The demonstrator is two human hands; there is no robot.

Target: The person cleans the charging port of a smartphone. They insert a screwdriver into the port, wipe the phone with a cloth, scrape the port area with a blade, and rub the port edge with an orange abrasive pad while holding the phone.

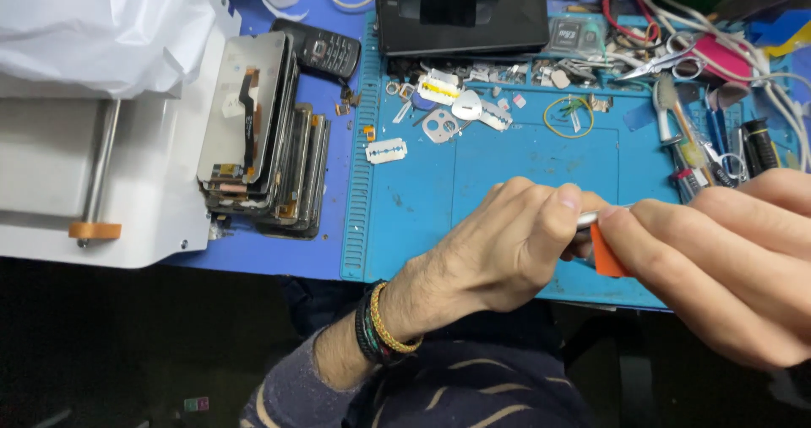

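**Two hands on a thin tool at the mat's near edge**

Blue table under us, with a teal mat [507, 174] covering most of its middle and right. Our hands meet over the mat's near right corner. Our left hand [507, 242] is curled, thumb and forefinger pinched on a slim metal tool [596, 218]; our right hand [718, 259] closes on the same tool from the other side and also pins a small orange tab [605, 255] under its fingers. How the tool ends we cannot tell, since fingers cover both ends.

We judge the tool light, stiff and smooth, so likely to slip; a pinch close to the working end suits it. The tab looks thin and bendy, best held by its flat faces.

Room is tight. The mat's near edge lies right under the hands, with the drop off the table just beyond. At the right edge lie scissors [667, 60] and other tools. Along the far edge sit small parts, a razor blade [387, 150], a yellow band [568, 114] and a black phone [463, 16]. A stack of screens [262, 132] stands off the mat's left edge, beside a white machine [101, 183]. The mat's middle gives us the open room.
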